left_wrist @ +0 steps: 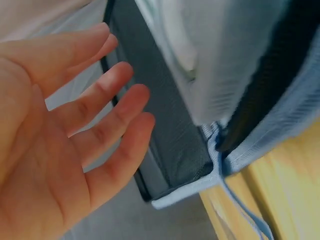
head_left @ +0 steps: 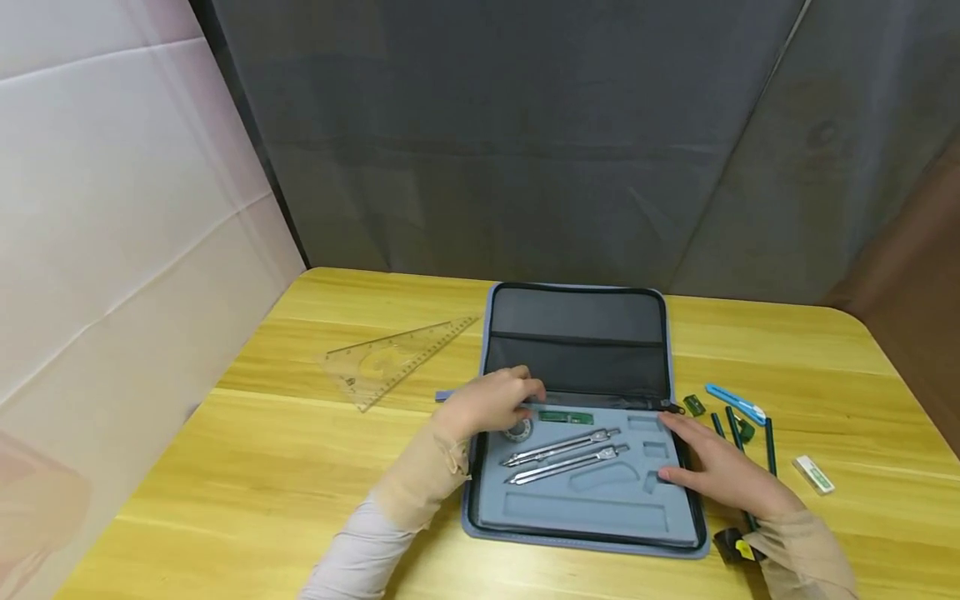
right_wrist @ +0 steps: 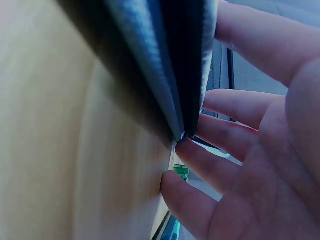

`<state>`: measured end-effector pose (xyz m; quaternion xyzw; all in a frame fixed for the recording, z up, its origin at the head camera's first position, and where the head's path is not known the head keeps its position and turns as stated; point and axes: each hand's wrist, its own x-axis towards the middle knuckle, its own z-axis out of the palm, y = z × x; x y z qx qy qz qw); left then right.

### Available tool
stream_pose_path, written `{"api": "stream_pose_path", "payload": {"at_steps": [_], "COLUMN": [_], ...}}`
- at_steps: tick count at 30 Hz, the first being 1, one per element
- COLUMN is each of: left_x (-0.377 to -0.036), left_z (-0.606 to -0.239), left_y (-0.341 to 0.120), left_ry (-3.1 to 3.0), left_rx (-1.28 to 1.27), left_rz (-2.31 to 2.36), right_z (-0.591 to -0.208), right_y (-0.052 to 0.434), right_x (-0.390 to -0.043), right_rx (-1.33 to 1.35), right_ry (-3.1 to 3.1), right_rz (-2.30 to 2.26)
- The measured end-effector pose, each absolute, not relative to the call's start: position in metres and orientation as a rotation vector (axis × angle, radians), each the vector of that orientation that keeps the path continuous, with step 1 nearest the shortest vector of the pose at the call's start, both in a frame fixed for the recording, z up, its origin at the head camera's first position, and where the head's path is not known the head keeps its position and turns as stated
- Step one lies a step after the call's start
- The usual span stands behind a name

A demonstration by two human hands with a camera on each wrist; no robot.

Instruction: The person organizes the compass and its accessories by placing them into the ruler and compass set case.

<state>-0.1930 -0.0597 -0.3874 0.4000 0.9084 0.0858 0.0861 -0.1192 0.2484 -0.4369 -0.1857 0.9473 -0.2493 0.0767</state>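
Observation:
A zip case (head_left: 576, 367) lies unfolded on the table, with a blue-grey moulded insert (head_left: 585, 510) in its near half. Two silver compasses (head_left: 561, 447) sit in the insert, below a small green case (head_left: 566, 417). My left hand (head_left: 491, 404) hovers at the insert's upper left, its fingers loosely bent and holding nothing. Partly under it shows a round ring-shaped piece (head_left: 518, 430). At the insert's right side, my right hand (head_left: 723, 471) touches the edge with thumb and fingertips; in the right wrist view its fingers (right_wrist: 227, 135) lie fairly straight along the case edge.
Left of the case lies a clear set square (head_left: 401, 358). To the right are a blue utility knife (head_left: 737, 404), a green sharpener (head_left: 694, 406), dark green pencils (head_left: 770, 446), and a white eraser (head_left: 813, 475). A black-and-yellow item (head_left: 738, 546) sits by the right wrist.

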Motion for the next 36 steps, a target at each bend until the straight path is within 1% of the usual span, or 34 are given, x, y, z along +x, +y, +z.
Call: {"api": "stream_pose_path", "payload": {"at_steps": [7, 12, 19, 25, 30, 36], "left_x": [-0.189, -0.189, -0.191, -0.194, -0.196, -0.196], "left_z": [-0.39, -0.394, -0.397, -0.392, -0.39, -0.397], "left_y": [-0.04, -0.027, -0.024, -0.042, -0.068, -0.095], "left_ry": [2.584, 2.574, 2.589, 2.608, 2.674, 2.668], "left_rx": [1.192, 1.125, 1.129, 1.115, 1.03, 0.92], "left_rz": [0.074, -0.107, -0.103, 0.143, 0.385, 0.6], "right_z": [-0.436, -0.437, -0.436, -0.435, -0.434, -0.435], "right_y": [0.248, 0.247, 0.249, 0.248, 0.248, 0.247], "right_x": [-0.118, -0.118, -0.119, -0.119, -0.119, -0.119], "right_rx": [-0.556, -0.559, -0.565, -0.561, -0.55, -0.543], "right_ry": [2.831, 2.823, 2.835, 2.821, 2.821, 2.823], "right_rz": [-0.759, -0.771, -0.751, -0.757, -0.753, -0.741]}}
